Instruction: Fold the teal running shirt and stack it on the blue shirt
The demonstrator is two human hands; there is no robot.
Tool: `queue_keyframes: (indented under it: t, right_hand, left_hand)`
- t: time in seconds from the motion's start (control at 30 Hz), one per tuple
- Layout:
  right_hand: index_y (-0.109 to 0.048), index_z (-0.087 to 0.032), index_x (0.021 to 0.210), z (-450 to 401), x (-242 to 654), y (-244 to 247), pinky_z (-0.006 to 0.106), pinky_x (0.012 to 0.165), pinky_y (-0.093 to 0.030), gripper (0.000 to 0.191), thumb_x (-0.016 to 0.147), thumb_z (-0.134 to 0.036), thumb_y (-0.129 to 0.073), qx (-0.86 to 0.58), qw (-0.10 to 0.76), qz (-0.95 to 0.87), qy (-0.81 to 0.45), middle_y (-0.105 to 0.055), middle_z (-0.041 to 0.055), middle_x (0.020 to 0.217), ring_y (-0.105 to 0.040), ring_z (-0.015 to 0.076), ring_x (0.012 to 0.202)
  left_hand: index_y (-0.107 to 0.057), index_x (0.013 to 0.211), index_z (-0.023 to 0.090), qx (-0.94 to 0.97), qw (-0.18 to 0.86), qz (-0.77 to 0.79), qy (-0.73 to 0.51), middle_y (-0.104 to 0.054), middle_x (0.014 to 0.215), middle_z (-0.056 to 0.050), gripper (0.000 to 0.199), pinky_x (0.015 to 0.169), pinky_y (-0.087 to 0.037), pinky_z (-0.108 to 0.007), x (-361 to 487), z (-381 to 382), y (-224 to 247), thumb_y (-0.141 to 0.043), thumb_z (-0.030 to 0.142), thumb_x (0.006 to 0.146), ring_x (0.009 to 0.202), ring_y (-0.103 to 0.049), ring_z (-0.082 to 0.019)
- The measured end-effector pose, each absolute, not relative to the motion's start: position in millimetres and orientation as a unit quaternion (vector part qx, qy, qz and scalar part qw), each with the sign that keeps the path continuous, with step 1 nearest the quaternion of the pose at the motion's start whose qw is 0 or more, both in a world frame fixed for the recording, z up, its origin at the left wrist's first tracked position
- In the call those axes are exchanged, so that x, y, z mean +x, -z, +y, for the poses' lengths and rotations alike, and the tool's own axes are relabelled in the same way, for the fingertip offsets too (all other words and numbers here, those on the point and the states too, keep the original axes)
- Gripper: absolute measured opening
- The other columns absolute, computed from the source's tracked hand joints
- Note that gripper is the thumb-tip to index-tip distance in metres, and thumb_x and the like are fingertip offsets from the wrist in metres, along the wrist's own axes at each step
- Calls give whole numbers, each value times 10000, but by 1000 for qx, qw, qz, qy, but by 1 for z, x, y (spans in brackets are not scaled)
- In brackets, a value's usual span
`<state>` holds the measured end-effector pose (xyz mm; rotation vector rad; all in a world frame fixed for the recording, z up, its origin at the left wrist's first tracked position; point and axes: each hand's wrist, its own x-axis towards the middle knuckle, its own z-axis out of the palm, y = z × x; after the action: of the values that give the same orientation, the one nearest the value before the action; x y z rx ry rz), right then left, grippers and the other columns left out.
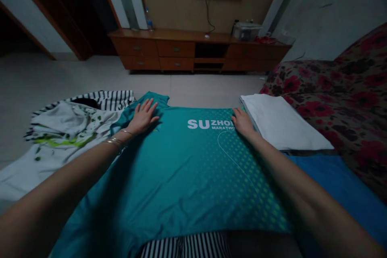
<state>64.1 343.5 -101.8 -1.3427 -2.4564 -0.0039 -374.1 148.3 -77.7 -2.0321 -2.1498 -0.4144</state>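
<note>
A teal shirt (pixel 169 161) with white lettering and green dots lies spread out in front of me. My left hand (pixel 143 117) rests flat on its upper left part near a sleeve, fingers spread, with bracelets at the wrist. At the shirt's upper right edge is my right hand (pixel 242 121), its fingers on the fabric over the end of the lettering. Whether those fingers pinch the cloth is hard to make out. Just right of that hand sits a folded white cloth (pixel 287 123).
Rumpled white clothes (pixel 66 125) and a striped garment (pixel 116 98) lie at the left. Blue fabric (pixel 341 185) is at the lower right, beside a floral-covered sofa (pixel 326 88). A wooden cabinet (pixel 177 50) stands against the far wall.
</note>
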Motion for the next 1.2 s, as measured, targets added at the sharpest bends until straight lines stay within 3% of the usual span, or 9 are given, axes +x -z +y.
queue_keyframes:
  t: [0.13,0.23,0.3,0.4,0.57,0.8,1.0,1.2]
  right_hand:
    - [-672,-156,1121,224,102,82,455,1005,-445,322,947,-263,-425,-324,231,-916,-59,-672,123,1147,-593,263,1107]
    - [-671,-191,1109,119,148,85,437,999,-463,296,961,-320,-450,-279,266,-918,-89,-684,91,1131,-600,243,1112]
    - [-648,-181,1155,58,173,98,435,994,-466,321,971,-345,-441,-291,282,-911,-78,-672,102,1164,-585,248,1147]
    - [-612,-150,1221,-4,193,122,455,977,-469,406,986,-404,-398,-331,289,-898,-36,-618,149,1260,-548,280,1205]
    - [-621,-153,1210,-31,199,143,482,963,-462,467,995,-457,-339,-390,278,-878,8,-598,163,1289,-524,310,1233]
    - [-627,-124,1216,-27,220,140,462,977,-460,434,995,-383,-358,-425,283,-860,-2,-623,158,1264,-552,281,1199]
    - [-654,-103,1185,-35,229,130,458,992,-455,380,973,-279,-392,-478,275,-834,-1,-630,172,1241,-540,289,1203]
    - [-656,-109,1168,-35,247,111,419,972,-456,367,949,-199,-375,-497,280,-821,-6,-641,165,1187,-551,263,1130]
  left_hand:
    - [-488,1382,144,-666,57,-717,199,-389,1510,-152,552,1140,-261,-454,-361,27,37,-403,469,944,1393,-341,-270]
    - [-625,1187,129,-563,57,-797,212,-580,1310,-148,469,1069,-365,-407,-366,-81,16,-414,457,929,1229,-503,-256]
    - [-648,1110,98,-444,48,-873,194,-659,1147,-161,456,992,-422,-397,-370,-143,15,-412,437,916,1095,-578,-268]
    - [-595,1180,69,-310,0,-933,181,-687,1060,-168,503,880,-468,-370,-366,-197,30,-423,455,906,999,-627,-281]
    - [-473,1307,71,-304,-21,-935,183,-694,1004,-153,546,786,-469,-340,-328,-195,55,-452,455,919,946,-651,-286]
    - [-557,1181,103,-340,71,-934,78,-648,1097,-191,336,769,-441,-362,-303,-202,52,-386,249,931,962,-628,-309]
    - [-518,1249,23,-347,95,-931,66,-604,1098,-262,467,728,-446,-378,-312,-210,51,-380,342,937,1025,-596,-360]
    - [-553,1236,100,-415,108,-903,11,-618,1105,-234,466,786,-465,-441,-304,-230,61,-388,399,918,1036,-586,-402]
